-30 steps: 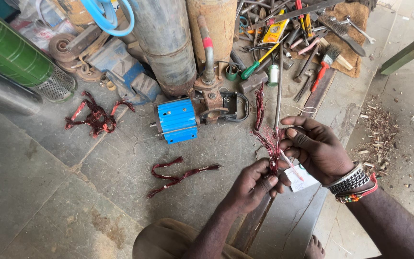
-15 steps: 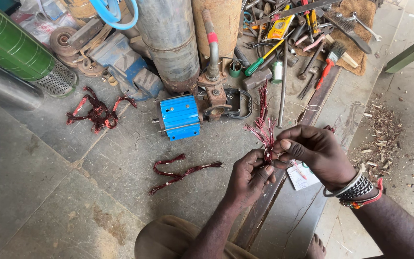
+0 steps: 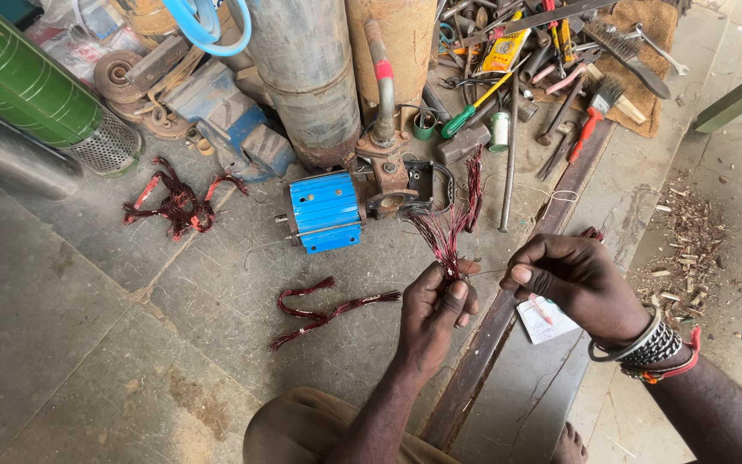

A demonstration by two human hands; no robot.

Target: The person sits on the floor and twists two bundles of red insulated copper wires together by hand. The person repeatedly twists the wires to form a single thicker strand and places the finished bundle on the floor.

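From the head camera, looking down at a concrete floor (image 3: 88, 344), the left hand (image 3: 433, 311) is clenched around the lower end of a bundle of reddish-brown copper winding wire (image 3: 445, 234), thumb pressed over the strands, so that the loose ends fan upward and away from the fist. The right hand (image 3: 575, 283), with metal and beaded bracelets (image 3: 646, 345) at its wrist, sits just beside it; its grip is pinched shut on a single thin strand that runs across to the bundle, fingertips curled inward. The bundle is held above the floor, just in front of a small blue electric motor (image 3: 326, 210) that lies on its side, joined to a rusty pump housing (image 3: 392, 180). A second loose hank of the same wire (image 3: 328, 309) lies on the floor to the left of the left hand, and a tangled clump of it (image 3: 178, 199) lies farther left, well apart. Under the right hand is a small white card (image 3: 544, 320), beside a long rusty metal bar (image 3: 508, 318) that runs diagonally across the floor. Beyond the motor stand grey metal cylinders (image 3: 302, 77), a green cylinder with a mesh end (image 3: 36, 90), and a heap of hand tools (image 3: 543, 60), with a green-handled screwdriver (image 3: 465, 113) among them. Wood chips (image 3: 689, 249) are scattered at the right.
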